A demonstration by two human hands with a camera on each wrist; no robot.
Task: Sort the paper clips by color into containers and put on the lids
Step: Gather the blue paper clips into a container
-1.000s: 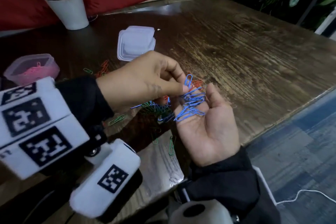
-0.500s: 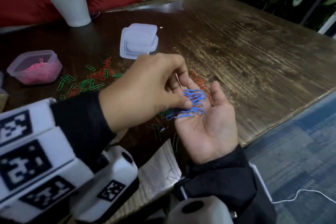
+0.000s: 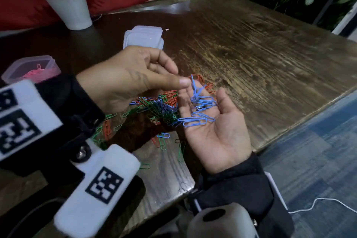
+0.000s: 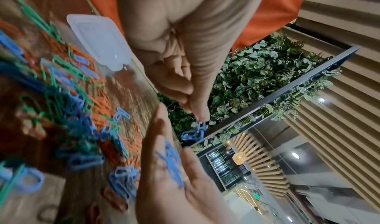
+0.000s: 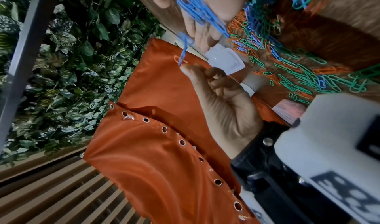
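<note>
- On the far left of the head view I see one clear container point(image 3: 31, 69) with pink paper clips point(image 3: 38, 73) inside. It has no lid yet, so I judge pink as sorted but not closed.
- My left hand point(image 3: 127, 79) is above the table point(image 3: 251, 48). Its thumb and forefinger pinch one blue paper clip point(image 3: 194, 85), which hangs just over the right palm; the other fingers are curled.
- Behind this hand lies a stack of clear lids point(image 3: 144, 37). I see at least two edges, but I cannot count them exactly.
- Below the hands is the mixed pile of clips point(image 3: 154, 106): green, orange-red and blue, still tangled and too many to count. More clips lie scattered toward the near edge.
- My right hand point(image 3: 214, 133) is palm up, fingers relaxed and only a little cupped, and it carries a bunch of blue clips point(image 3: 201, 114), perhaps ten; they overlap, so the count is not sure.
- I judge the blue sorting is in progress; green and orange-red remain, also all lids. No other container shows in the pictures.
</note>
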